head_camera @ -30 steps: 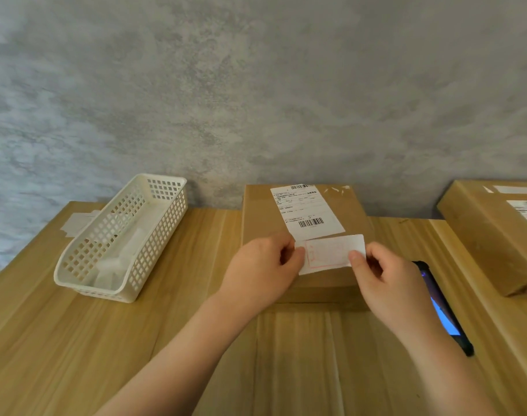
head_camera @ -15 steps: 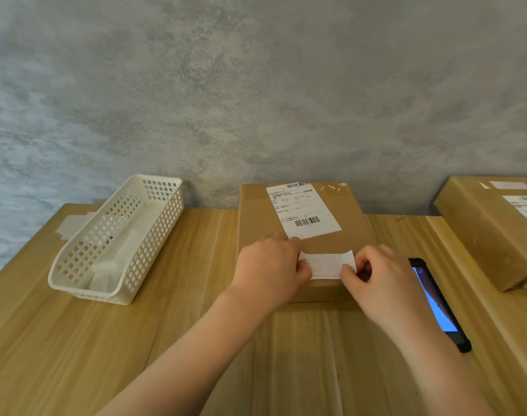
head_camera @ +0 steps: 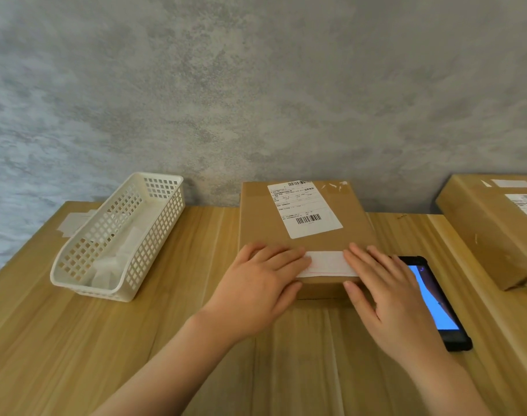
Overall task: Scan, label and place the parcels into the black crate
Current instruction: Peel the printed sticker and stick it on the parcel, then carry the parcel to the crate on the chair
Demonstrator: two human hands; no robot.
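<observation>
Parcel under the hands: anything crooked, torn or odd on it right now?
Mostly tidy. The shipping label sits askew on the parcel, and torn tape scraps mark its far right corner. The small label lies flat under left hand and right hand.

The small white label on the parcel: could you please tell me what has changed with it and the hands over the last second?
The small white label, pinched at its ends and held above the parcel a second ago, now lies flat near the box's front edge. The left hand and right hand have let go and press it down with straight fingers. The white basket, the phone and the second box stayed put.
</observation>
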